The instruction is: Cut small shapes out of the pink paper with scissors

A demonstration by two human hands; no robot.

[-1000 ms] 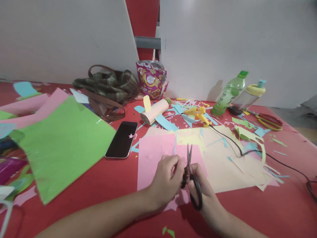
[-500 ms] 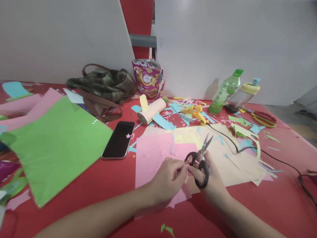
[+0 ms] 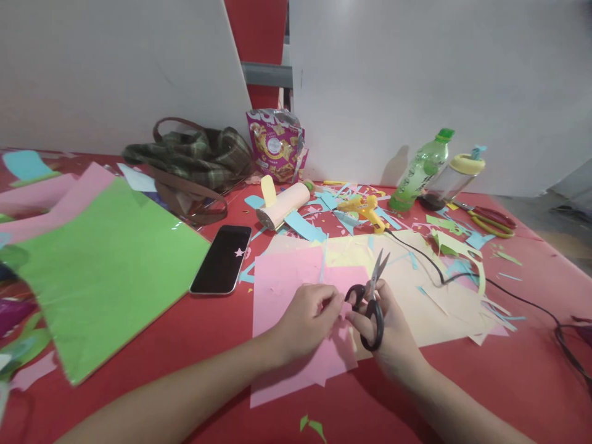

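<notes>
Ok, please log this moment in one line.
right hand: holding black-handled metal scissors, blades apart | left hand: pinching small pink paper piece

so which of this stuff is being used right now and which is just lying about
In use:
- black-handled scissors, in the right hand
- small pink paper piece, at the left hand
- pink sheet, underneath

Seemingly just lying about:
- phone
- plaid bag
- snack pouch
- green bottle

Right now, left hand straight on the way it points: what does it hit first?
Likely the scissors in the right hand, just beyond the left hand; depth is unclear.
</notes>
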